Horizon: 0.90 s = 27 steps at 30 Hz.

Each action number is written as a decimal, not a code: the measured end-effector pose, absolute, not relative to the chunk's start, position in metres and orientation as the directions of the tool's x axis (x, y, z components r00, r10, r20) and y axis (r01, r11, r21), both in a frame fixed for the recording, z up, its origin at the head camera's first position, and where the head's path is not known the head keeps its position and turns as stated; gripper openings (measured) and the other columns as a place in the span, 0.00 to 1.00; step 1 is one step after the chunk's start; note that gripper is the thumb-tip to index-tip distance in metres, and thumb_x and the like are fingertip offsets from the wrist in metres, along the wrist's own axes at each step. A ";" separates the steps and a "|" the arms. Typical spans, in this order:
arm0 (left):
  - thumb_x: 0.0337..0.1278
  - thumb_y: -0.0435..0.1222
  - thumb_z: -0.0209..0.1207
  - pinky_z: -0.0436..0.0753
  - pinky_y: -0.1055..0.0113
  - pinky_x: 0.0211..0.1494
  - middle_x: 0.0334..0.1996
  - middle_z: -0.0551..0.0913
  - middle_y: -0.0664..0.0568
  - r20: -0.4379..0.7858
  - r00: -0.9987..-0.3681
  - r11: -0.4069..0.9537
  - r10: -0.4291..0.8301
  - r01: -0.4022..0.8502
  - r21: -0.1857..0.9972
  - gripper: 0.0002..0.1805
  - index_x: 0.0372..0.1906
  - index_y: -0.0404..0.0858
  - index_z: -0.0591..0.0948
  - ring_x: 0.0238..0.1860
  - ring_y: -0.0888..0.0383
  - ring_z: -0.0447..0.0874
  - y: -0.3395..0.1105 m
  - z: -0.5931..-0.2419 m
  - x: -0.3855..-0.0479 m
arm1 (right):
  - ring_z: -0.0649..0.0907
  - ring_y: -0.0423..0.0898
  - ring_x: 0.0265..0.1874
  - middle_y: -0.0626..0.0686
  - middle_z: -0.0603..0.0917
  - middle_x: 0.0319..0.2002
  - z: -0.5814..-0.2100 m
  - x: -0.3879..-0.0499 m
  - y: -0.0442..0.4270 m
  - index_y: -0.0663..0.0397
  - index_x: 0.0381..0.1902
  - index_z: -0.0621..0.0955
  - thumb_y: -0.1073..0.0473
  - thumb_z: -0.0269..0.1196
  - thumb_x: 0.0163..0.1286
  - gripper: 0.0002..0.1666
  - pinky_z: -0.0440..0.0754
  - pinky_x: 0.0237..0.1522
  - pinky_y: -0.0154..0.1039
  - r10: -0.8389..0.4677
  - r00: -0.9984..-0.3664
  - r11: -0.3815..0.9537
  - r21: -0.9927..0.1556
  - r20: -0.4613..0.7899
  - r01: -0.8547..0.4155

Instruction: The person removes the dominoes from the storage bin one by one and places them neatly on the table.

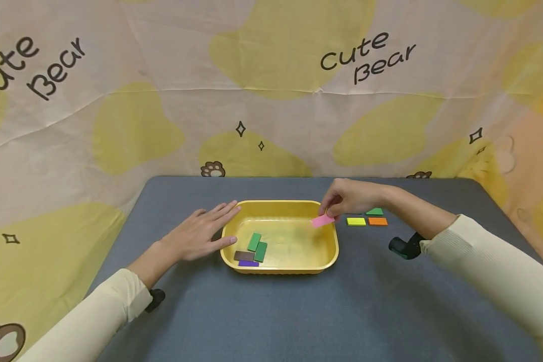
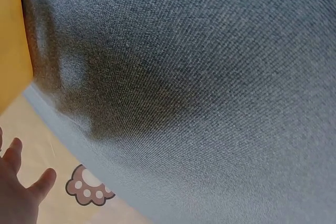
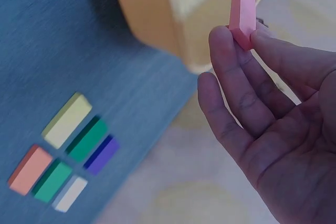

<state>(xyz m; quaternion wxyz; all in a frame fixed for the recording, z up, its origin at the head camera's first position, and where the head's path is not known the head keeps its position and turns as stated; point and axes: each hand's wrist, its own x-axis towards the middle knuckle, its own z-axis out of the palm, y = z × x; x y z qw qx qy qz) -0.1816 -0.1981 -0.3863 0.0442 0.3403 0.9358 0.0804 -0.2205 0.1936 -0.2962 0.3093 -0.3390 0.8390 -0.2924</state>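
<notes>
A yellow plastic tray [image 1: 280,269] stands on the grey-blue table. Between thumb and fingertips my right hand [image 1: 346,197] pinches a flat pink block [image 1: 323,220] over the tray's right end; in the right wrist view the pink block [image 3: 243,17] points upward. At the opposite end, my left hand [image 1: 205,231] lies with straight fingers against the rim and holds nothing. Inside the tray's near left corner lie two green blocks [image 1: 254,242], a brown block [image 1: 244,256] and a purple block [image 1: 248,263].
Right of the tray, several blocks lie in two rows: yellow [image 3: 67,120], orange [image 3: 30,170], green [image 3: 86,139], another green, purple [image 3: 102,155] and white [image 3: 70,193]. Behind the table [image 1: 271,317] hangs a patterned cloth [image 1: 271,50].
</notes>
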 end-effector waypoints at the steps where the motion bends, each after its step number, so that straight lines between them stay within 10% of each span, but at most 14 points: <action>1: 0.69 0.64 0.44 0.60 0.36 0.69 0.80 0.49 0.53 -0.028 -0.764 0.755 0.644 0.630 0.179 0.44 0.81 0.48 0.50 0.78 0.47 0.51 -0.198 -0.387 -0.182 | 0.84 0.48 0.31 0.54 0.88 0.33 -0.297 -0.221 0.198 0.64 0.47 0.87 0.71 0.61 0.69 0.12 0.84 0.37 0.36 -0.745 -0.584 0.605 -0.697 -0.322 -0.386; 27: 0.69 0.64 0.45 0.59 0.36 0.70 0.79 0.49 0.53 -0.035 -0.766 0.756 0.642 0.625 0.195 0.44 0.81 0.48 0.50 0.78 0.47 0.51 -0.198 -0.384 -0.181 | 0.81 0.47 0.36 0.52 0.85 0.39 -0.346 -0.210 0.282 0.65 0.47 0.85 0.67 0.62 0.70 0.11 0.85 0.42 0.36 -0.620 -0.677 0.687 -0.691 -0.395 -0.225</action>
